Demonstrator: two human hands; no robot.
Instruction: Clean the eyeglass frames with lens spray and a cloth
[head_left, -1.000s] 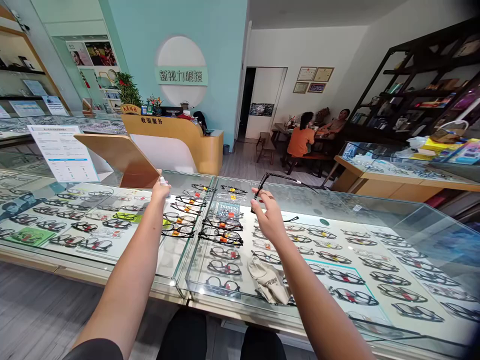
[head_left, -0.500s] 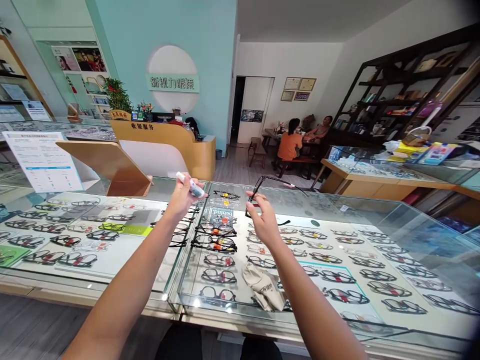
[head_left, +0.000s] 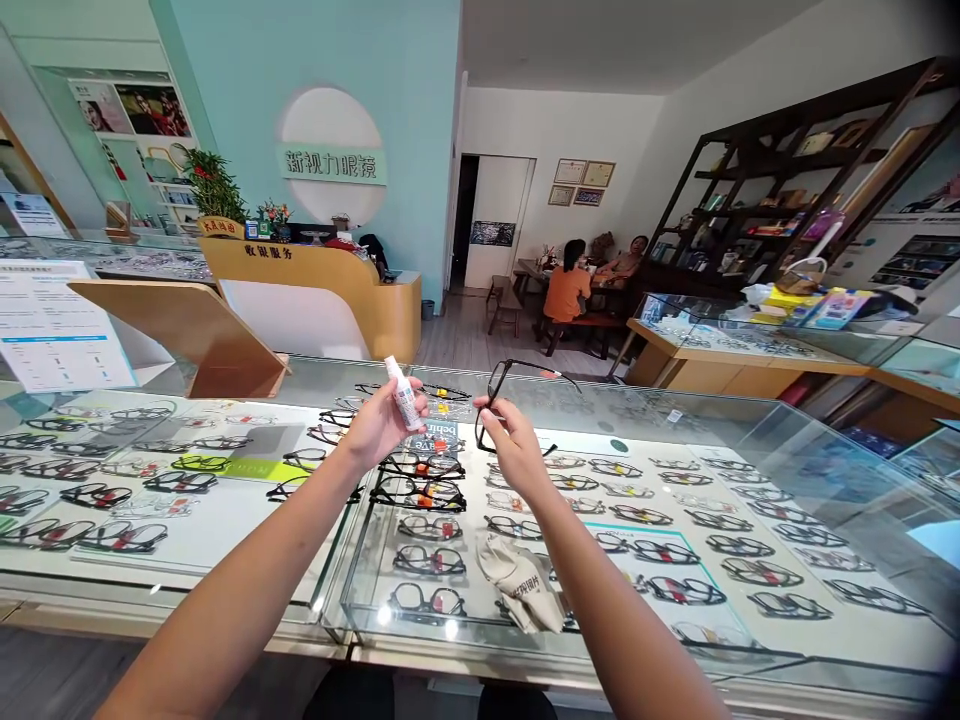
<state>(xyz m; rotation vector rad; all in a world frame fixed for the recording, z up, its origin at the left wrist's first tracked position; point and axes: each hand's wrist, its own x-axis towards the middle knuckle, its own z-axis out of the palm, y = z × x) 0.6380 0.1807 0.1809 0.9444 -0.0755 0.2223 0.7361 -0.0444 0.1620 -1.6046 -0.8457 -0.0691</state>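
Note:
My left hand is closed around a small white spray bottle, held almost upright with its cap leaning left. To its right, my right hand pinches a pair of black-framed eyeglasses by the front, the temples pointing away to the right. Bottle and eyeglasses are apart, both above the glass display counter. Below my right forearm a beige cloth with dark printing lies crumpled on the counter.
Rows of eyeglass frames fill the lit display. A wooden tilted mirror stand and a white printed sign stand at left. Behind are a cashier desk, a seated person in orange and another display counter.
The spray bottle has turned from lying slantwise to nearly upright in my left hand. My right hand has tilted the eyeglasses so their front shows more. The view has shifted slightly right.

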